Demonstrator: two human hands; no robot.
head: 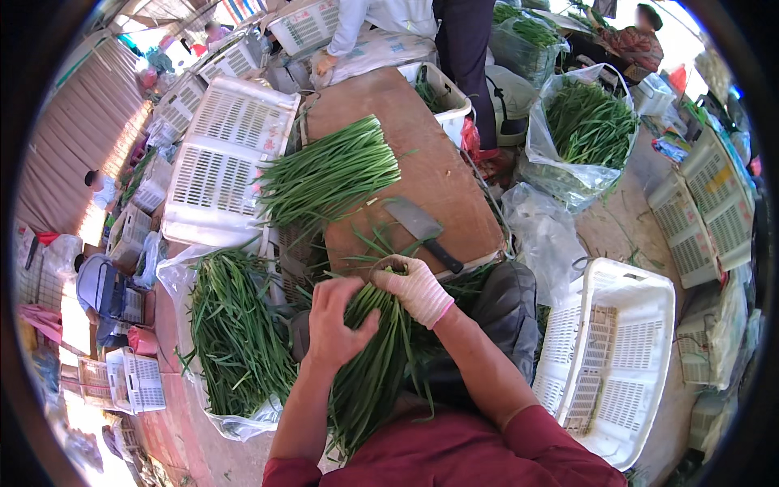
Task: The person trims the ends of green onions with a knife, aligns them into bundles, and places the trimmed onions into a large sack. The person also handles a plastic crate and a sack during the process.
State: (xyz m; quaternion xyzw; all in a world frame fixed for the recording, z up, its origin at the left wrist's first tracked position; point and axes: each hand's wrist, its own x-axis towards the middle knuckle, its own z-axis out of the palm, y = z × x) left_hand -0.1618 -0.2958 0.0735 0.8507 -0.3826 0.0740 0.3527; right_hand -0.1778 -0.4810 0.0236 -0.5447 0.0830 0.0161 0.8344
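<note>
My right hand (414,286), in a pale knitted glove, grips a bunch of garlic chives (374,359) near its upper end. The long green leaves hang down over my lap. Bare and with fingers apart, my left hand (341,319) is beside the bunch; I see nothing held in it. In front of me a brown board (426,158) bears a neat pile of chives (335,167), white ends to the right. A cleaver (420,225) with a black handle lies flat at the board's near right edge. A few loose leaves lie just beyond my right hand.
An open plastic bag of chives (237,335) stands at my left, another bag (584,128) at the far right. A white crate (621,359) is on my right; an upturned crate (228,164) flanks the board. Beyond the board, a person (389,18) leans over wrapped bundles.
</note>
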